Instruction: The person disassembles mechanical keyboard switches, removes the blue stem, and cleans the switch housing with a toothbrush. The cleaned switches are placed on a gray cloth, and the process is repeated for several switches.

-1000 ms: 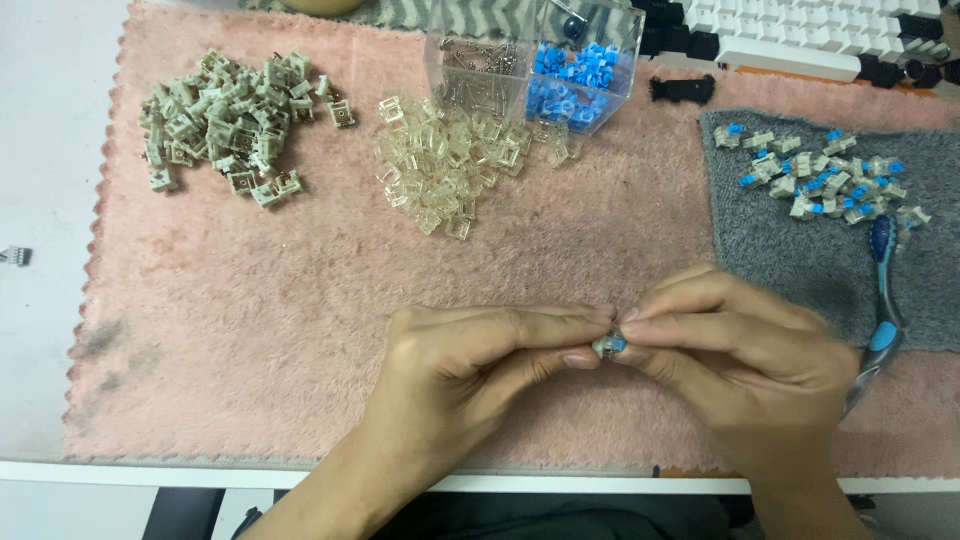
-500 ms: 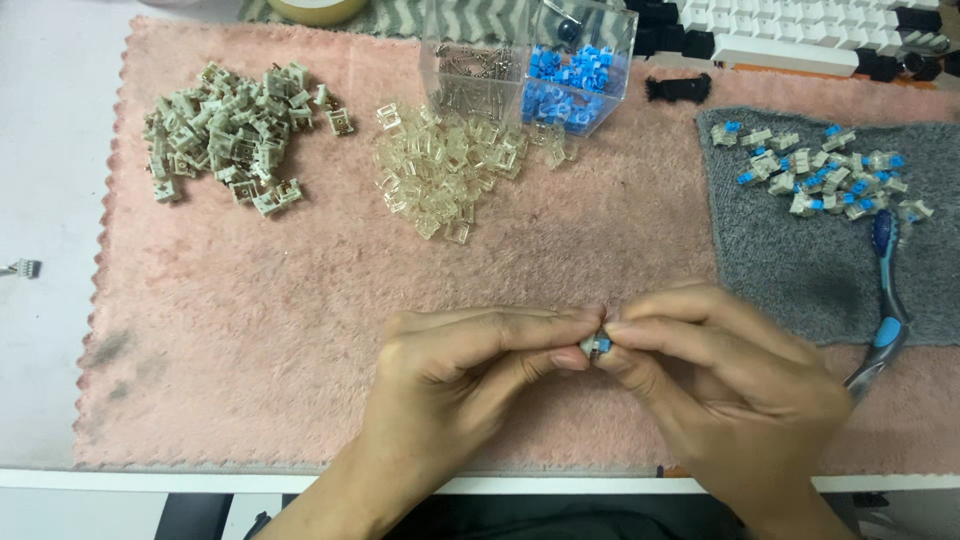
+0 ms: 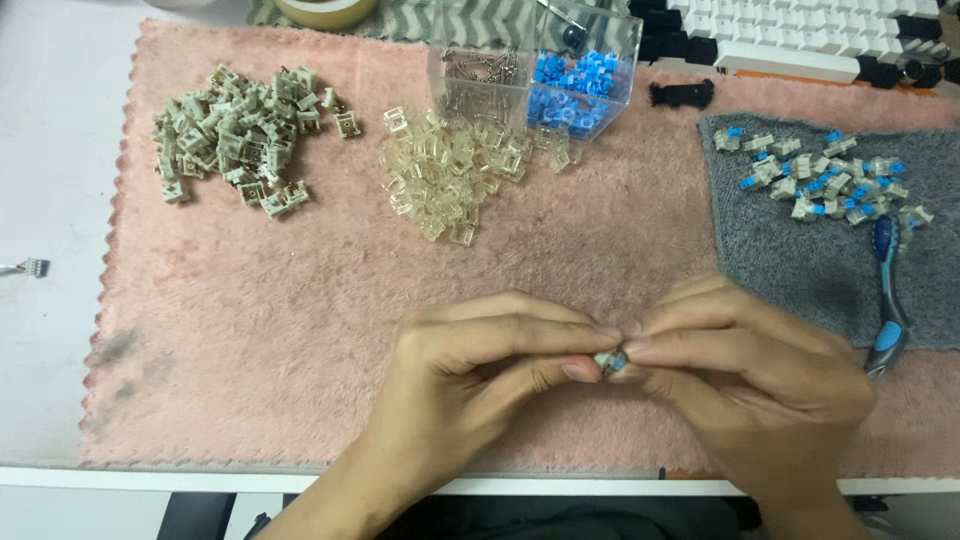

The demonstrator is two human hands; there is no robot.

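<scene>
Now the left hand (image 3: 480, 370) and right hand (image 3: 745, 375) pinch the small switch (image 3: 610, 362) tighter between their fingertips than a moment ago, and less of its blue stem shows, which suggests the parts are being pressed together. The switch sits low over the pink mat (image 3: 300, 330), a pale housing with a sliver of blue, mostly hidden by fingers. Beige bases (image 3: 235, 135), clear tops (image 3: 445, 175) and finished switches (image 3: 825, 180) lie well apart beyond.

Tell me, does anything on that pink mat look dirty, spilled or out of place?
Yes: dark smudges stain the pink mat near its left edge, and one small connector lies alone off the mat on the white table. The parts otherwise sit in sorted piles.
</scene>
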